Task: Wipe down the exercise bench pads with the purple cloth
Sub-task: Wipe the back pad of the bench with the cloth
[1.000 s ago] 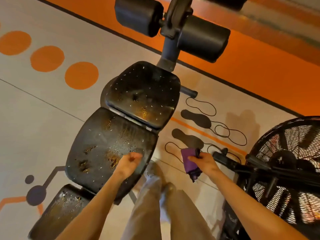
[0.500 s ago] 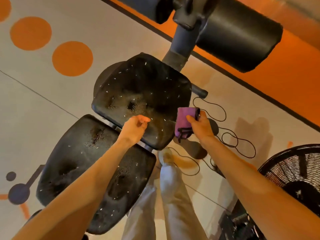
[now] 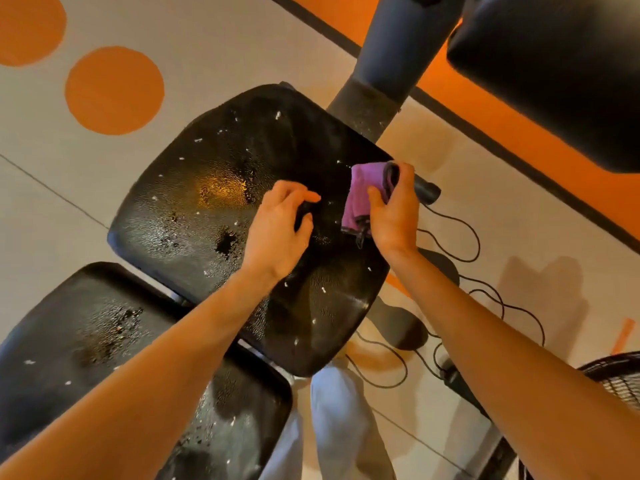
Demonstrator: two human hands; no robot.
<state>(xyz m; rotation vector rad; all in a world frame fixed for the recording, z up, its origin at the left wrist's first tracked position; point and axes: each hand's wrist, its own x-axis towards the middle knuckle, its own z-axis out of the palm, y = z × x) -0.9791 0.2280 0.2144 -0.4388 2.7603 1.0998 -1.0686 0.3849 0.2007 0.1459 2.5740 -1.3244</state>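
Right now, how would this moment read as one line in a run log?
stage: about to wipe | right hand: grips cloth at seat pad edge | left hand: curled over pad | pads: wet, speckled

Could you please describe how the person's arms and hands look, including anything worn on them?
Both forearms are bare, with no sleeves in view. The left hand and right hand wear no gloves, and no watch, bracelet or ring shows. Nails look short and unpainted.

Bench pads, the upper pad [image 3: 221,188] and lower pad [image 3: 104,341], look like black pebbled vinyl, glossy and wet with droplets and white flecks. Purple cloth [image 3: 363,192] is soft, matt fabric. Post [image 3: 384,57] looks like matt grey painted metal.
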